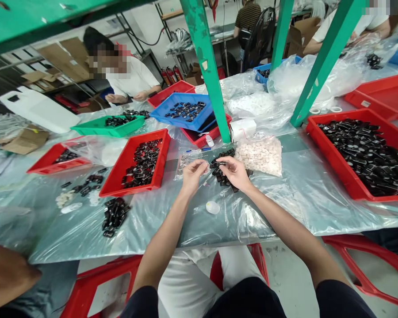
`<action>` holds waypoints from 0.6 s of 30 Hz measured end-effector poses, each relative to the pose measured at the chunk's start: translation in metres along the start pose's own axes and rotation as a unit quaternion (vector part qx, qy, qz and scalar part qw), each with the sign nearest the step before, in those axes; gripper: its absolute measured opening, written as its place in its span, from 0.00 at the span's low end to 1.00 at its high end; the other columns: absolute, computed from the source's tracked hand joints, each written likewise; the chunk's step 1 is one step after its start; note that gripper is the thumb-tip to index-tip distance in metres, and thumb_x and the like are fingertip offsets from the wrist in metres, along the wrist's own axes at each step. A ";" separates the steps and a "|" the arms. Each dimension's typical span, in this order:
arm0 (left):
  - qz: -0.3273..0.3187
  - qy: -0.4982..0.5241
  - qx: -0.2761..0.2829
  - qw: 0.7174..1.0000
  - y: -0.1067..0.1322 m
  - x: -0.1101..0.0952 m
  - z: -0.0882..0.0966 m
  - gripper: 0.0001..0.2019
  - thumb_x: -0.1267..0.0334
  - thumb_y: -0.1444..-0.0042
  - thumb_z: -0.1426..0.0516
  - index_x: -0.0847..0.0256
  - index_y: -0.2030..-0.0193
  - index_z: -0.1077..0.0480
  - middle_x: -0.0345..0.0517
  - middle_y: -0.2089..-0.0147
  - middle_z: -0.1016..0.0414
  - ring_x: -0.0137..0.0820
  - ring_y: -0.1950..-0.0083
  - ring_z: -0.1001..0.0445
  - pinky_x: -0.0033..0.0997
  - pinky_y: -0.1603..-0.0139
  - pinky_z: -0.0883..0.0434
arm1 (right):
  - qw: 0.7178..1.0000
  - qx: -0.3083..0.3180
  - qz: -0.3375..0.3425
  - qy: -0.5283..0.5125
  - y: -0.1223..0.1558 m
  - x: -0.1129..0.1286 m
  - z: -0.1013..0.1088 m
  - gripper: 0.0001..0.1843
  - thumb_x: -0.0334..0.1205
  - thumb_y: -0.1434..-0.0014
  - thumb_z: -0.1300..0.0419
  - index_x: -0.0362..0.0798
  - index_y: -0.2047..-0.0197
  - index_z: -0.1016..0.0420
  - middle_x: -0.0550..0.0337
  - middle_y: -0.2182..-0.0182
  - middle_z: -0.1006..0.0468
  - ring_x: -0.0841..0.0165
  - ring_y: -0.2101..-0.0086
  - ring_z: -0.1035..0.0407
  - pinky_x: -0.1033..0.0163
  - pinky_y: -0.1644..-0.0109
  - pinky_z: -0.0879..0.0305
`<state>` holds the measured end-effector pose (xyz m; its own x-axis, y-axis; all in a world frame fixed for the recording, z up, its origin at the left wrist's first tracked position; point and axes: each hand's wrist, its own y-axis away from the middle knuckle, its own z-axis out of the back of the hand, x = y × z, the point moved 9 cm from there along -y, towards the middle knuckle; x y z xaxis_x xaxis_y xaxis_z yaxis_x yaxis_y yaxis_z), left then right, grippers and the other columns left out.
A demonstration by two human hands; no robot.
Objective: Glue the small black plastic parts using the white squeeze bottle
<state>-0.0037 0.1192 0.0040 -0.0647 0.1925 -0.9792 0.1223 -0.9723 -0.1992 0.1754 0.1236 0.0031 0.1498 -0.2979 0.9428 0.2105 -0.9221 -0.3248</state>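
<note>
My left hand [194,173] is closed in a pinch over the plastic-covered table; whatever sits between its fingertips is too small to make out. Beside it, my right hand [234,171] grips a small black part [215,164] between thumb and fingers. A heap of similar black parts [226,180] lies under and around my right hand. Just beyond it rests a clear bag of small whitish pieces [262,154]. Another clear bag with tiny pieces [183,165] lies behind my left hand. A white oval disc [212,207] lies on the plastic nearer to me.
Red trays of black parts stand left [164,154] and right [358,194]. A blue tray [162,110] and a green tray [93,128] are farther back. Green posts [207,66] rise from the table. A co-worker [135,75] sits opposite; another person's arm [6,274] shows at left.
</note>
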 end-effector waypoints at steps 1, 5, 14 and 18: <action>0.015 0.042 -0.001 0.999 -0.002 0.003 -0.005 0.19 0.46 0.52 0.29 0.59 0.67 0.22 0.39 0.74 0.29 0.25 0.72 0.34 0.28 0.67 0.34 | 1.000 0.001 0.001 -0.003 -0.001 -0.002 -0.001 0.16 0.49 0.38 0.37 0.49 0.52 0.21 0.58 0.65 0.22 0.72 0.75 0.36 0.65 0.74 0.40; 0.061 0.105 0.022 0.992 0.004 0.012 -0.015 0.19 0.47 0.54 0.27 0.60 0.67 0.22 0.39 0.74 0.28 0.24 0.72 0.34 0.27 0.68 0.34 | 1.000 0.012 -0.012 -0.017 -0.001 -0.007 -0.004 0.16 0.49 0.38 0.35 0.48 0.52 0.22 0.57 0.64 0.22 0.72 0.75 0.34 0.65 0.72 0.36; 0.102 0.179 0.029 0.978 0.019 0.018 -0.012 0.20 0.49 0.55 0.26 0.61 0.68 0.23 0.40 0.72 0.28 0.23 0.73 0.34 0.26 0.72 0.35 | 0.995 0.068 -0.049 -0.050 0.002 -0.006 -0.018 0.18 0.51 0.40 0.32 0.49 0.53 0.23 0.59 0.63 0.20 0.74 0.75 0.34 0.64 0.68 0.32; 0.104 0.169 0.031 0.980 0.021 0.019 -0.014 0.20 0.48 0.55 0.26 0.62 0.67 0.23 0.40 0.74 0.28 0.23 0.74 0.34 0.26 0.73 0.36 | 0.996 0.066 -0.053 -0.032 0.003 -0.007 -0.018 0.19 0.54 0.40 0.32 0.50 0.53 0.23 0.60 0.65 0.22 0.73 0.75 0.34 0.64 0.70 0.34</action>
<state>0.0113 0.1047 -0.0198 0.2883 0.0127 -0.9575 0.0364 -0.9993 -0.0022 0.1573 0.1188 -0.0030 0.1805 -0.1799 0.9670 0.3524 -0.9060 -0.2344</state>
